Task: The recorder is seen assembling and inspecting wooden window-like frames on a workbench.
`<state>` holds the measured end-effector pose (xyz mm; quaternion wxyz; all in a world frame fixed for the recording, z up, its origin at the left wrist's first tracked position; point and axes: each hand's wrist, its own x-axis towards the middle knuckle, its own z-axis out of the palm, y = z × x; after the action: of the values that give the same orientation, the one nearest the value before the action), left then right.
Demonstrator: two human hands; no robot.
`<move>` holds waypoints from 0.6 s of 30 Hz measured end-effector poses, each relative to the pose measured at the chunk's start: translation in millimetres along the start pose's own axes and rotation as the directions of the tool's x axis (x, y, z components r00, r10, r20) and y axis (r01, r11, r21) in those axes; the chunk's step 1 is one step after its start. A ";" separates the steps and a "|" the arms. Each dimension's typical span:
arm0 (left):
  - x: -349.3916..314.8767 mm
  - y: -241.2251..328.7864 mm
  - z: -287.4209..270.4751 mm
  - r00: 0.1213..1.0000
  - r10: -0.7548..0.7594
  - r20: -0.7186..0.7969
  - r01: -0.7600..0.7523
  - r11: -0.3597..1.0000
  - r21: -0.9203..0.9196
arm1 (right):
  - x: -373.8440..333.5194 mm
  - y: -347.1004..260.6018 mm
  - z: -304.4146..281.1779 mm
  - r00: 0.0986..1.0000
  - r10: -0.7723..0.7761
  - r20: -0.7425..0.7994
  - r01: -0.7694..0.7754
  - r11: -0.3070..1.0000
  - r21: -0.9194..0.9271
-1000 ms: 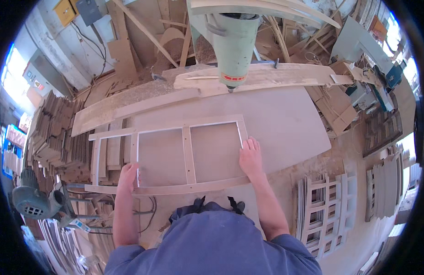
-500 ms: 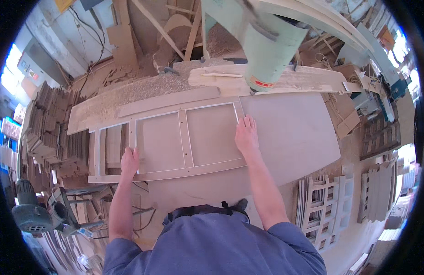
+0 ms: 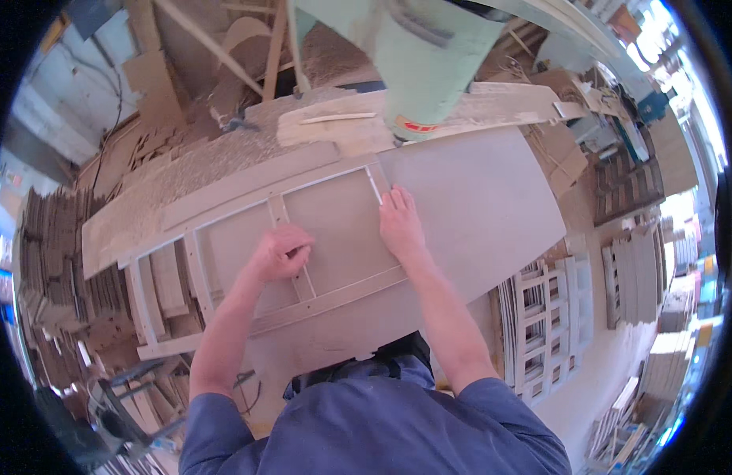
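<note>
A ladder-like wooden frame (image 3: 326,307) with several crossbars and pale inner edges lies on the smooth board of a worktable (image 3: 477,198). My right hand (image 3: 402,228) grips its right end bar, fingers over the wood. Above the crossbar (image 3: 279,212) nearest that end, my left hand (image 3: 280,253) is closed, fingers curled in toward the thumb. It hides part of that bar. Whether anything small is in those fingers, I cannot make out. The frame's left end reaches past the board's left side.
A pale green machine column (image 3: 421,79) comes down just behind the frame. Sawdust (image 3: 231,134) covers the board at the far left. Stacked wood pieces (image 3: 65,253) stand at the left, and lattice frames (image 3: 544,324) lean at the right.
My left hand has left the frame's left crossbar and moved right, to the crossbar nearer my right hand. My right hand stays on the end bar. The whole view has turned slightly.
</note>
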<state>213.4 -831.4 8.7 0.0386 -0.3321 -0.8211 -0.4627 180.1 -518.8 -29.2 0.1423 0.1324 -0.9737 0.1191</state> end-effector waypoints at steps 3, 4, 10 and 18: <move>15.4 -9.7 23.3 0.989 -0.130 -0.075 0.129 0.991 -0.019 | -0.2 -0.6 -5.0 0.999 0.051 -0.001 -0.051 0.998 0.028; 16.2 -13.9 27.0 0.992 -0.118 -0.043 0.118 0.993 -0.019 | 0.5 -1.1 -4.5 0.999 0.041 -0.011 -0.041 0.997 0.069; 34.4 -14.0 39.6 0.975 -0.188 -0.122 0.183 0.982 -0.047 | -1.1 9.5 -20.8 0.996 0.066 -0.058 -0.058 0.990 0.131; 67.3 -6.7 64.9 0.988 -0.124 -0.095 0.136 0.981 0.138 | 5.2 50.5 -21.8 0.998 0.054 -0.021 -0.051 0.991 0.124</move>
<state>173.1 -748.5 -8.2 0.0673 -0.2538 -0.8699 -0.4175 165.9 -466.8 -17.1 0.1427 0.1139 -0.9657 0.1846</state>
